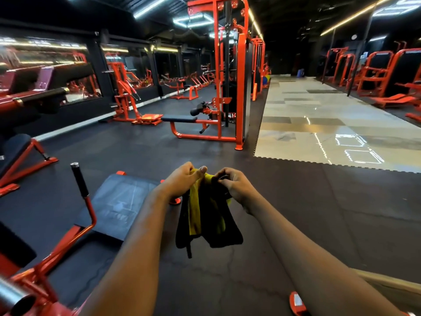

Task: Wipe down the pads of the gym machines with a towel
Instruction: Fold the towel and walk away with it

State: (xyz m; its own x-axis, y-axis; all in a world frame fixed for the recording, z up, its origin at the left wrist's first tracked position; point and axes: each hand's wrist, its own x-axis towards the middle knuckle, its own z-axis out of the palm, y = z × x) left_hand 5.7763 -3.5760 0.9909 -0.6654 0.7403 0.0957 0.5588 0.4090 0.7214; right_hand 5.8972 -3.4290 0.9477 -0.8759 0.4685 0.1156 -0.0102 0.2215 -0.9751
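Dark rubber gym flooring (296, 213) stretches past orange steel machines. Both hands meet in front of the chest: the left hand (182, 181) and right hand (234, 185) each pinch the top edge of a black-and-yellow cloth towel (205, 220), which hangs down between them, above a black footplate (118, 201).

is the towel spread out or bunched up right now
Bunched up. The towel hangs in loose black and yellow folds, pinched at its top by the left hand and the right hand.
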